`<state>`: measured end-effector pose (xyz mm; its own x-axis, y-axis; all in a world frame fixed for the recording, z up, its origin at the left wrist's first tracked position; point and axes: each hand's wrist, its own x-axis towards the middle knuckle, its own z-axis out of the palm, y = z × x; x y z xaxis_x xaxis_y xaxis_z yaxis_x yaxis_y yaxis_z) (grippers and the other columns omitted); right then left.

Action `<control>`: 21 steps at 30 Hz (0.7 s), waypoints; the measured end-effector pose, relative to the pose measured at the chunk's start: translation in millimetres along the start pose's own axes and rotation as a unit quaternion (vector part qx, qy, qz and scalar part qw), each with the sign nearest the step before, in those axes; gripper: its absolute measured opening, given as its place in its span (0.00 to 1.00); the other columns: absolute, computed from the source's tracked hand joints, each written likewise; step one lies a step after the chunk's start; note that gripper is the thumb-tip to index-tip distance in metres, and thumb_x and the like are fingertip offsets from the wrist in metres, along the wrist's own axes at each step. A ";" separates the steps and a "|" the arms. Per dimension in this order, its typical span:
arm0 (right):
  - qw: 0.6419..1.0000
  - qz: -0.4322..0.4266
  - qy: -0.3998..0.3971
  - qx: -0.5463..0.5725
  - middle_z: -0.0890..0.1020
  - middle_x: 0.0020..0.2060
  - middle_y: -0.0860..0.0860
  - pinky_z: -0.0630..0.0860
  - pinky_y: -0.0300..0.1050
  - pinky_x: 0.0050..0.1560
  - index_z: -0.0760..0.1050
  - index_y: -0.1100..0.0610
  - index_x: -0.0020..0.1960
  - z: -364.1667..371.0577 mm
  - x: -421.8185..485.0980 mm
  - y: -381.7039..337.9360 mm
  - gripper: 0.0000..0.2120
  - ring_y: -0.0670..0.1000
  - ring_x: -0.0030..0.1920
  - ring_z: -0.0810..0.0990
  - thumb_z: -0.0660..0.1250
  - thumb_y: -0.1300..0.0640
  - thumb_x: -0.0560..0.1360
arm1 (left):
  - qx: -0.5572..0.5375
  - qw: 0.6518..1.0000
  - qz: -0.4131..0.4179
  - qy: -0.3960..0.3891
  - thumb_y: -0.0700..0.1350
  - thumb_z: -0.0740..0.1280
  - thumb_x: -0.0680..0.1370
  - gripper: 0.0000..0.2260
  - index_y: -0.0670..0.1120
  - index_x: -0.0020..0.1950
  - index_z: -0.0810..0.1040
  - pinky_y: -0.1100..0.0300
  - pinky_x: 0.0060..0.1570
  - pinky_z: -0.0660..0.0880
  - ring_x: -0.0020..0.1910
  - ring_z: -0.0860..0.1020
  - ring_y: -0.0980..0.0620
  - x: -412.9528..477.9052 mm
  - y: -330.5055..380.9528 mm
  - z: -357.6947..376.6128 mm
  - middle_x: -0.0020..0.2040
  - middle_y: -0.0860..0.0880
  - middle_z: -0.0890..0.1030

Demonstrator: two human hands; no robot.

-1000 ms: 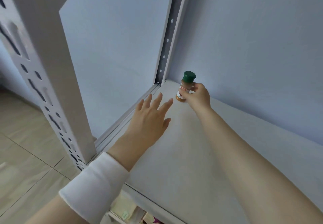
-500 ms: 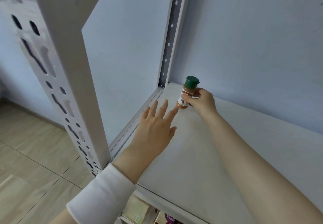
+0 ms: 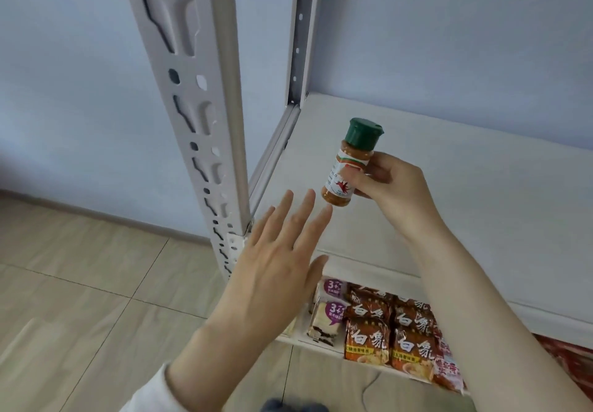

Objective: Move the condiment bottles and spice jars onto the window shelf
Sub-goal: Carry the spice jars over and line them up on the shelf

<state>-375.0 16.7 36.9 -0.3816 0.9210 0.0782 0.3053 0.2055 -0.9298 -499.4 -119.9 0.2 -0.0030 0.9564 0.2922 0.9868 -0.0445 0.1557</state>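
A small spice jar (image 3: 349,164) with a green cap, orange powder and a chili label is held in the air above the white shelf board (image 3: 481,206). My right hand (image 3: 391,183) grips it around the lower body, jar tilted slightly. My left hand (image 3: 276,257) hovers just below and left of the jar with fingers straight and spread, holding nothing; its fingertips come close to the jar's base.
A white perforated upright post (image 3: 199,106) of the rack stands at the left front corner, a second post (image 3: 300,36) at the back. Below the board, a lower shelf holds noodle packets (image 3: 394,337) and snack packs (image 3: 327,318). Beige tiled floor (image 3: 80,283) lies to the left.
My right hand has lifted the jar off the back of the shelf board and drawn it toward me. The view has dropped, revealing the lower shelf. My left hand has pulled back too.
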 end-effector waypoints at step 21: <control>0.984 0.013 -0.168 0.066 0.81 0.41 0.39 0.75 0.27 0.40 0.75 0.46 0.48 167.6 -166.3 -18.0 0.11 0.34 0.40 0.80 0.73 0.53 0.67 | 0.039 0.984 -0.171 -0.004 0.53 0.54 0.77 0.23 0.49 0.72 0.62 0.46 0.68 0.56 0.71 0.64 0.43 -229.9 -57.1 -40.5 0.72 0.46 0.67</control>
<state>-463.3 -195.6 -19.6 -0.6489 0.7593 -0.0484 0.2118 0.1191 -0.9700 -561.6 -349.0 -37.6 -0.3371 0.9137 0.2269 0.9374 0.3033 0.1712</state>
